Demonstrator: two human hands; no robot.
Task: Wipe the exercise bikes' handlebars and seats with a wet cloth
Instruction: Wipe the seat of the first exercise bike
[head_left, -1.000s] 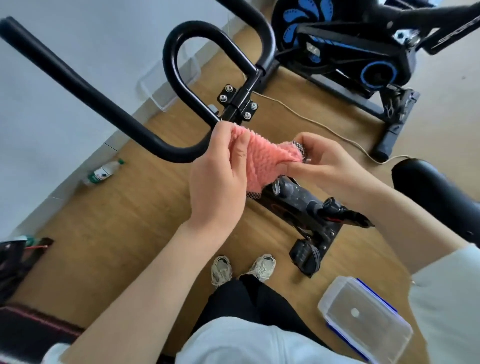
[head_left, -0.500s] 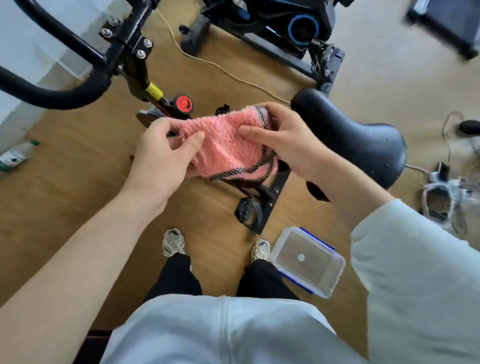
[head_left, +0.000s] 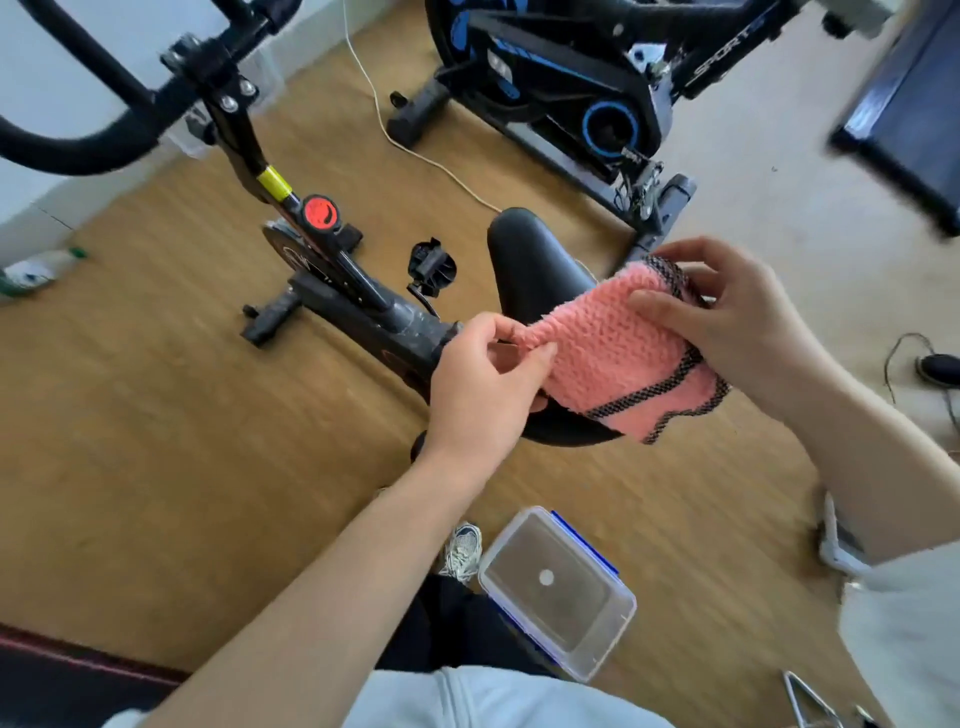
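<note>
A fluffy pink cloth (head_left: 613, 358) with black mesh trim is stretched between both hands, right over the black bike seat (head_left: 530, 265). My left hand (head_left: 483, 384) pinches its near left edge. My right hand (head_left: 727, 306) grips its far right end. The cloth covers the seat's rear part; the seat's nose pokes out toward the top. The black padded handlebars (head_left: 88, 140) curve across the upper left, well away from both hands. Below them the bike's post carries a yellow band and a red knob (head_left: 319, 213).
A second black and blue exercise bike (head_left: 587, 88) stands at the back. A clear plastic box (head_left: 558, 587) with blue clips sits on the wooden floor by my feet. A white cord (head_left: 415, 150) runs across the floor, and a bottle (head_left: 36, 270) lies at left.
Both hands carried the pink cloth from the handlebar stem rightward and down to the seat. The view swung right, so the handlebars slid to the upper left.
</note>
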